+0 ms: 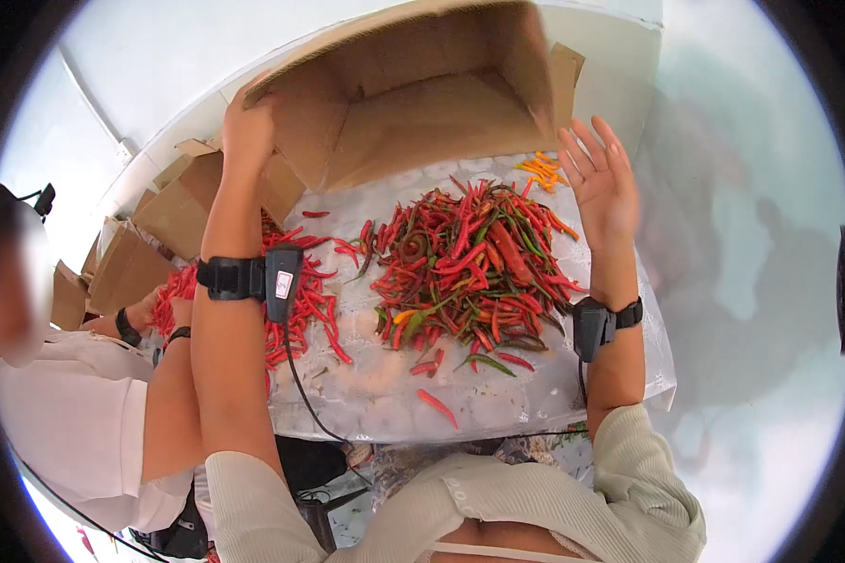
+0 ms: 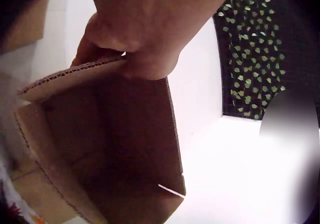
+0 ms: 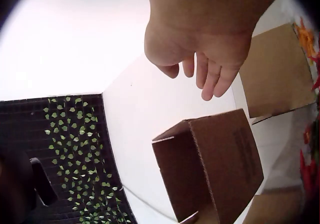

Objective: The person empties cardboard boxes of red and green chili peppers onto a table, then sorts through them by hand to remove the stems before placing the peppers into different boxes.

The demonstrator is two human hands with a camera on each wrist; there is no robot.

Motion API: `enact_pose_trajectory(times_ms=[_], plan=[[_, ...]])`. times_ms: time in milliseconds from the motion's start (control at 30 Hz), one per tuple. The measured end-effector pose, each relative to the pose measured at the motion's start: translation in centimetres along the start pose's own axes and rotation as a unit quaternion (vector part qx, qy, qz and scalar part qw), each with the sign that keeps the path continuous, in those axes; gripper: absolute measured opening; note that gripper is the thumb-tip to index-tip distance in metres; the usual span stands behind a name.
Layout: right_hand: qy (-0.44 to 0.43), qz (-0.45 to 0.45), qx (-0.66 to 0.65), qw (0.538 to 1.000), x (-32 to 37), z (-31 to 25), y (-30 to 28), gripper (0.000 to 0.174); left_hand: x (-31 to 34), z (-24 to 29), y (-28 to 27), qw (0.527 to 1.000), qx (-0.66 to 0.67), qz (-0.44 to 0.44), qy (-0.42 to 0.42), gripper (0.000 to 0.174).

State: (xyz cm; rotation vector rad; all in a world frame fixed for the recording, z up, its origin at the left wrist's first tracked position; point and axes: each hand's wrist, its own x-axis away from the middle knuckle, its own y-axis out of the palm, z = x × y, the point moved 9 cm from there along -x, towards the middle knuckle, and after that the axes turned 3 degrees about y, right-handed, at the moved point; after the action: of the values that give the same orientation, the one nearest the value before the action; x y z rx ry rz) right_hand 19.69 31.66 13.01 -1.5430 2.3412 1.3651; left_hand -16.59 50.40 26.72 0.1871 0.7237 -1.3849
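Note:
An open, empty-looking cardboard box is tilted at the back of the table, its opening toward the camera. My left hand grips its left upper edge; in the left wrist view the left hand has its fingers round the edge of the box. My right hand is raised just right of the box, palm showing, fingers extended and touching nothing. The right wrist view shows the right hand apart from the box. Below the box lies a heap of red and green chillies.
Bright red chillies lie left of the heap, orange ones at the back right. Other cardboard boxes stand at the left, where another person works. The plastic-covered table's front edge is near me; a wall is right.

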Motion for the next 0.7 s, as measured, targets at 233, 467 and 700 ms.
enact_pose_trajectory(times_ms=[233,467,700], plan=[[0.060,0.108,0.066,0.990,2.8,1.1,-6.4,0.031,-3.1,-11.0,1.0,0.941,0.255,-0.020,-0.221,0.027],[0.116,0.166,0.160,0.966,7.5,2.2,-11.5,0.024,-3.6,-14.0,1.0,0.892,0.320,0.013,-0.320,0.023],[0.155,0.170,0.225,0.947,7.3,3.9,-11.4,0.022,-4.8,-17.3,-1.6,0.867,0.363,0.062,-0.335,0.025]])
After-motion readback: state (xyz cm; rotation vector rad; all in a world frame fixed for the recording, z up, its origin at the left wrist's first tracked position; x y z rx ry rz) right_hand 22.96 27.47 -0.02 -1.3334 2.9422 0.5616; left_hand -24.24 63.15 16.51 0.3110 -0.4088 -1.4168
